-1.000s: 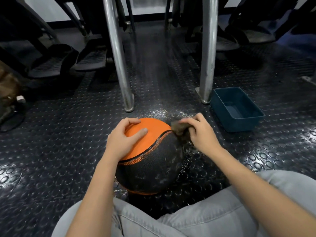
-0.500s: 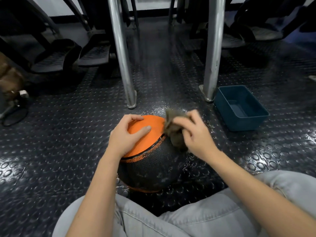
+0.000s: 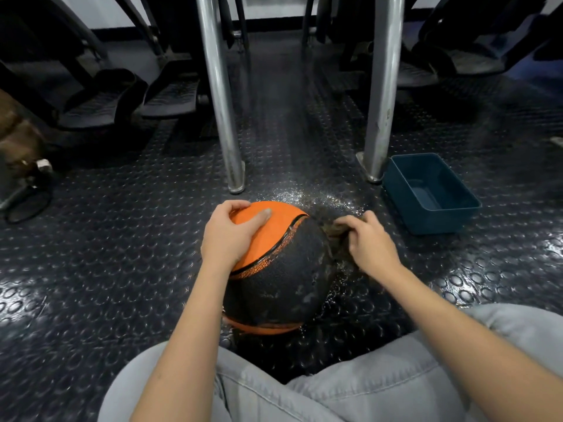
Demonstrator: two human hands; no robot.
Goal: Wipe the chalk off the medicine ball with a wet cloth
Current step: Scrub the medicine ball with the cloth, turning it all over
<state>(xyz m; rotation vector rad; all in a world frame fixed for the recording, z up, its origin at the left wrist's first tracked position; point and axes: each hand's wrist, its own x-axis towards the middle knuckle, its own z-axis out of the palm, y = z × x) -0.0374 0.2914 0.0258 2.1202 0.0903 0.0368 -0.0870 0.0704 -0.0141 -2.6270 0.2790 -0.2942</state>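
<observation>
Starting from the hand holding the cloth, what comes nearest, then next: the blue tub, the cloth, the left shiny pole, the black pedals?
1. The cloth: held in the right hand, against the ball's right side.
2. The blue tub: on the floor, just right of that hand.
3. The left shiny pole: ahead, past the ball.
4. The black pedals: far back on the left.

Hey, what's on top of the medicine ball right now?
The left hand holds the orange top of the medicine ball. The right hand presses a brown cloth against its upper right side. Any chalk under the hand and cloth is hidden.
</observation>
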